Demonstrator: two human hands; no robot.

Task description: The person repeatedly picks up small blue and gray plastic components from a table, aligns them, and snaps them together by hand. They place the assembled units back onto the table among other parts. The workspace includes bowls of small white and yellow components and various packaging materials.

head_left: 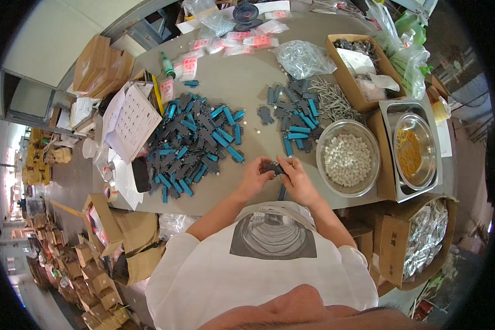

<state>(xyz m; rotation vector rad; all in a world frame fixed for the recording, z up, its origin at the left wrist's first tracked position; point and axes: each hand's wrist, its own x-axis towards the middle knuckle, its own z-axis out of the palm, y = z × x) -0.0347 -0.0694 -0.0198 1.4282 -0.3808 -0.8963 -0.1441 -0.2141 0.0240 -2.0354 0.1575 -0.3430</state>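
Note:
Close to the table's front edge, my left hand (254, 179) and my right hand (298, 180) meet around a small dark plastic part (275, 169). Fingers of both hands are closed on it, so much of its shape is hidden. A large heap of black and blue plastic parts (190, 143) lies to the left. Ahead and to the right is a smaller pile of similar black and blue parts (298, 113). Beside my right hand stands a round metal bowl (323, 179) of small white pieces (347, 159). Another dark piece (282, 192) lies just below my hands.
Long metal screws or pins (331, 99) lie behind the bowl. A metal tray (389, 113) holds a bowl of yellow rings (408, 154) at right. Papers (131, 124) and a green bottle (167, 65) are at left. Cardboard boxes (388, 250) flank me.

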